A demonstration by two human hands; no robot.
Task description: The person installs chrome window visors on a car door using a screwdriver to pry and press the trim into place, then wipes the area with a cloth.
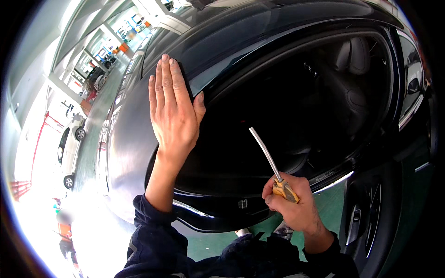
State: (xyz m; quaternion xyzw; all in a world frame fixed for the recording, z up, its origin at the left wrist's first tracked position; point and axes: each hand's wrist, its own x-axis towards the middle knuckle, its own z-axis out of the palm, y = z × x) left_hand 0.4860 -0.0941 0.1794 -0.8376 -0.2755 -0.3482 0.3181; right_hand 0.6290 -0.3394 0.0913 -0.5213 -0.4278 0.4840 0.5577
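The left hand (174, 111) lies flat and open on the black car (134, 153) beside the door opening's edge. The right hand (292, 204) grips an air blow gun (273, 169); its metal tube could scratch the paint if it swings.

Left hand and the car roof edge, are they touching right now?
Touching. The head view shows the left hand laid flat, palm down, on a dark cloth against the black car at the roof edge above the open door, no gap visible.

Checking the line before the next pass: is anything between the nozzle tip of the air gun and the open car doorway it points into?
Nothing visible. The air gun in the right hand points its metal nozzle tip straight into the open doorway. The left hand lies flat on the roof edge, off to the side.
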